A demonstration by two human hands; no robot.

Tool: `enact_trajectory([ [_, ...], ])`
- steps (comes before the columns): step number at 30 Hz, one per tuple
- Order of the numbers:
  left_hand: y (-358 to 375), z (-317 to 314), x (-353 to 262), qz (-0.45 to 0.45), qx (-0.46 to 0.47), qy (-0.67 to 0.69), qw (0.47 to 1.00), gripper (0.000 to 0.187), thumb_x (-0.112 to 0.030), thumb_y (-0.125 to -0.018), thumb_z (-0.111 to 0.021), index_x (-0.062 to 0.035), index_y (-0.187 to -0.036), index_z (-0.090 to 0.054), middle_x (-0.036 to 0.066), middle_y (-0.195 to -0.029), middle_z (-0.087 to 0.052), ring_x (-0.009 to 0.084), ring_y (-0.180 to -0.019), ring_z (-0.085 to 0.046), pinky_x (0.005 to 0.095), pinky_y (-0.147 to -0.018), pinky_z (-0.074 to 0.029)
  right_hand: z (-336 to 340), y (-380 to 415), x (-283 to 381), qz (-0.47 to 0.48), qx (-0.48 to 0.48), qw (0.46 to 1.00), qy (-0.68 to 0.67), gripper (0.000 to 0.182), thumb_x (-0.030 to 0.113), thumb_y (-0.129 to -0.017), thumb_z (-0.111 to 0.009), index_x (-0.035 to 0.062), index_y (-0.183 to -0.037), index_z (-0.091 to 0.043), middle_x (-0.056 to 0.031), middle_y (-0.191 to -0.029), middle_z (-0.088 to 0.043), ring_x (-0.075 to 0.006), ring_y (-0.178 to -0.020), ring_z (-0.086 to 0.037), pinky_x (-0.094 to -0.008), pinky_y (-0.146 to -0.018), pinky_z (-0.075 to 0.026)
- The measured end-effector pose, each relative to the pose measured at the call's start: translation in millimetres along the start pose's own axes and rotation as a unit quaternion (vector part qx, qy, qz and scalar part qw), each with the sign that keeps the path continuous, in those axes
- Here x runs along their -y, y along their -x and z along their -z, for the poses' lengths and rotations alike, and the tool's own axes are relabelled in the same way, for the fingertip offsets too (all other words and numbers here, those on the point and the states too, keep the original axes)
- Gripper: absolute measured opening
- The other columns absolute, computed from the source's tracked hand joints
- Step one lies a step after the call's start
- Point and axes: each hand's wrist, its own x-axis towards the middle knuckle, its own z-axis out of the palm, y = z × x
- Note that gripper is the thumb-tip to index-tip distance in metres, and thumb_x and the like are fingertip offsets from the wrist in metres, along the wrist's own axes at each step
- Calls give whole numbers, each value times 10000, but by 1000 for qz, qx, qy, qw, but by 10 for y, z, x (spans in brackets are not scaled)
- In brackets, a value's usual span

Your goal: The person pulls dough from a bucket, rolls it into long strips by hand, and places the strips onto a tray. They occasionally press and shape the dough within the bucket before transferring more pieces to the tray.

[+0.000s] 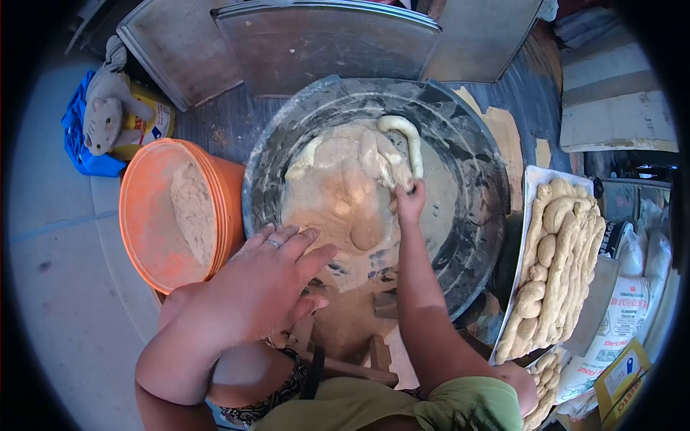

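A wide black tub dusted with flour holds a large, soft mass of dough. From the dough's upper right, a pale, rope-like strip of dough curves down to my right hand. That hand is closed on dough at the edge of the mass, its fingertips partly hidden. My left hand, wearing a ring, hovers near the tub's lower left rim, palm down with fingers spread and nothing in it. Beside it stands an orange bucket with flour inside.
On my right, a tray carries several long rolls of dough, with more dough pieces below. Printed flour sacks stand beyond it. Metal sheets lean behind the tub. A grey cat figure sits at the upper left.
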Motion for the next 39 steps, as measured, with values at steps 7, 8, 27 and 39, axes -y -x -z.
enact_trajectory([
  [7,-18,-43,-41,-11,22,8,1000,579,-320,-831,-579,-54,-1306,-383,209,-1294,-412,359,-1220,-370,445,-1024,-274,32,397,222,134,58,987,74,437,134,-678,-680,58,-1071,-503,-143,-965,-517,-275,-929,-528,-347,-838,-427],
  [8,-16,-56,-37,-11,22,9,1000,579,-320,-831,-579,-54,-1306,-383,209,-1294,-412,359,-1220,-370,445,-1024,-274,43,250,280,159,119,970,139,516,154,-691,-688,69,-1167,-507,-160,-1054,-515,-283,-1009,-511,-358,-891,-412],
  [27,-1,-45,-41,-18,11,10,1000,572,-308,-826,-585,-56,-1302,-391,206,-1288,-424,355,-1222,-376,443,-1037,-264,526,389,-212,-2,54,997,-59,294,211,-697,-756,25,-843,-583,-58,-759,-488,-150,-670,-468,-273,-634,-413],
  [39,-38,-52,-48,-29,5,4,1000,563,-302,-825,-580,-48,-1294,-402,205,-1273,-436,364,-1201,-391,446,-1009,-293,34,-400,-43,13,101,964,246,395,280,-678,-729,15,-949,-619,-181,-853,-603,-279,-753,-591,-364,-690,-456],
])
